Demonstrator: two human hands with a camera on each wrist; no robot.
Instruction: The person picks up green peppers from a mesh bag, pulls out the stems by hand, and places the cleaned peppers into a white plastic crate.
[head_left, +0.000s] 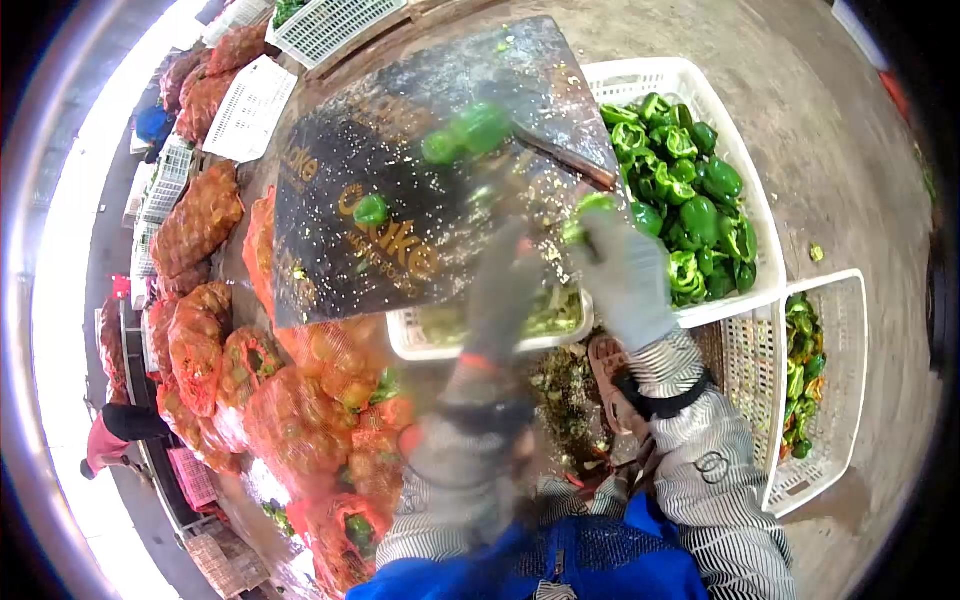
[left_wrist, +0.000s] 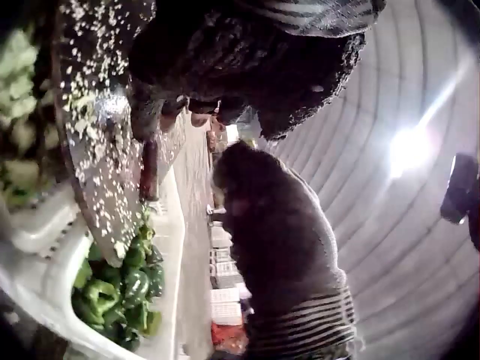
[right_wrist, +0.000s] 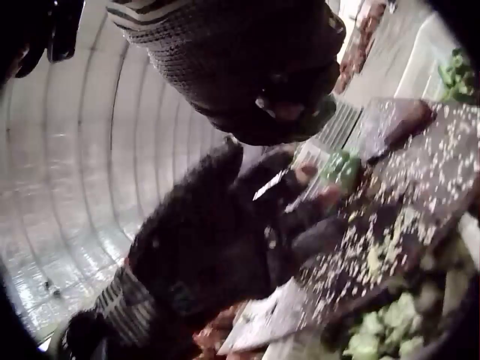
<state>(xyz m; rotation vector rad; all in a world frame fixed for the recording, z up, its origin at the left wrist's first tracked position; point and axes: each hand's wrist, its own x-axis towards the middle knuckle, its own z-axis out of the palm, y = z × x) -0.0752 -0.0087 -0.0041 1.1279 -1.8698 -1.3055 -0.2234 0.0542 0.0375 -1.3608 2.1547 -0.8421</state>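
Note:
Over the speckled dark board, my gloved left hand is blurred; in the right wrist view that left hand has its fingers spread. A pale strip shows beside its fingers; I cannot tell what it is. My gloved right hand, at the board's right edge, grips a green pepper, whose green also shows under the right hand in the right wrist view. A knife lies on the board, touched by neither hand. One small green pepper and blurred green ones rest farther up.
A white crate of green peppers stands right of the board, another crate below it. Under the board's front edge is a white tub with pale green pieces. Red net sacks crowd the left. A person is at far left.

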